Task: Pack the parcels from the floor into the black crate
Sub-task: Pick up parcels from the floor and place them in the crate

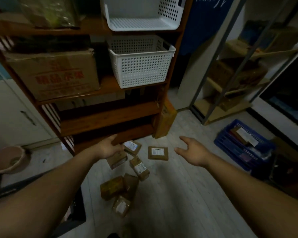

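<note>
At the far left a pink basin (6,159) sits on the floor (179,194) in front of a white cabinet (15,114). Next stands a wooden shelf (110,115) carrying a cardboard box (53,74) with red print and two white perforated baskets (141,66). Low down beside the left forearm is a dark boxy shape (77,205), too dim to tell what it is. The left hand (108,148) hangs with loose fingers over a partly hidden parcel (118,161); I cannot tell whether it touches it, and it grips nothing. The parcels (139,168) lie scattered on the floor between the two arms, several with white labels. One square parcel (158,152) lies flat just left of the right hand (191,152). That hand is spread wide, holding nothing, well apart from the left. Farther right a blue crate (227,140) holds a few packages, near the foot of a metal rack (218,112)
</note>
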Available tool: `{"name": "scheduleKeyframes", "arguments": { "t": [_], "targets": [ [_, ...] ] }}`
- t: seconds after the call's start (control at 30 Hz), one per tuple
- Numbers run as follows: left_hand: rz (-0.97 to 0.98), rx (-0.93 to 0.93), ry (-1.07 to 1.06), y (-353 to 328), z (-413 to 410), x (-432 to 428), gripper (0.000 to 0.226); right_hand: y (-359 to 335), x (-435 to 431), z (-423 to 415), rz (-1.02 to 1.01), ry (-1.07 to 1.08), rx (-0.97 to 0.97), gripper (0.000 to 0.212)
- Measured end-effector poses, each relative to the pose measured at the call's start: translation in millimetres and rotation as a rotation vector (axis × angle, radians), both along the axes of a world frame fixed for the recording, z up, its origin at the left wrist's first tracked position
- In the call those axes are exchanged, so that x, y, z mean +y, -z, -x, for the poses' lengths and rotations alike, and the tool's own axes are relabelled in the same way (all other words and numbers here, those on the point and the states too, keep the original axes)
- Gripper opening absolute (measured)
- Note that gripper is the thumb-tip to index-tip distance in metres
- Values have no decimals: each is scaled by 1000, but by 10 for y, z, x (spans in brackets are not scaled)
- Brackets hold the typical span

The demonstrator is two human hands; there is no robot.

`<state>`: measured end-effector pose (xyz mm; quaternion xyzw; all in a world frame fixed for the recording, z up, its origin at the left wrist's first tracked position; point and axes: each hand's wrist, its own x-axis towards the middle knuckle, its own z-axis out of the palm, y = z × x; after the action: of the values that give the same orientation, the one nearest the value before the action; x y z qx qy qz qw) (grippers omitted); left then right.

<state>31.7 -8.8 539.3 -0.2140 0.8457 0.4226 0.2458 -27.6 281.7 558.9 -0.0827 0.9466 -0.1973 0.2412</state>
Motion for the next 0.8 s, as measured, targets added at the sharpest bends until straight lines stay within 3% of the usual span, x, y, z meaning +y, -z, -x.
{"name": "scheduleKeyframes", "arguments": {
  "t": [0.17,0.33,0.5,0.6,0.8],
  "targets": [
    [-40,-57,-86,337,382,101,62,327,118,624,-7,25,-107,71],
    [-129,-122,-233,828,649,216,56,932,15,1283,50,-88,-234,52],
    [-159,-263,-502,1639,852,419,77,1987,-185,1749,84,-306,-363,52],
    [-106,-275,-572,2195,1046,604,68,2764,-183,2004,27,-371,-436,66],
    [-187,-317,-633,3511,1345,735,56,4016,-314,2381,-5,-329,-527,62]
  ]
}}
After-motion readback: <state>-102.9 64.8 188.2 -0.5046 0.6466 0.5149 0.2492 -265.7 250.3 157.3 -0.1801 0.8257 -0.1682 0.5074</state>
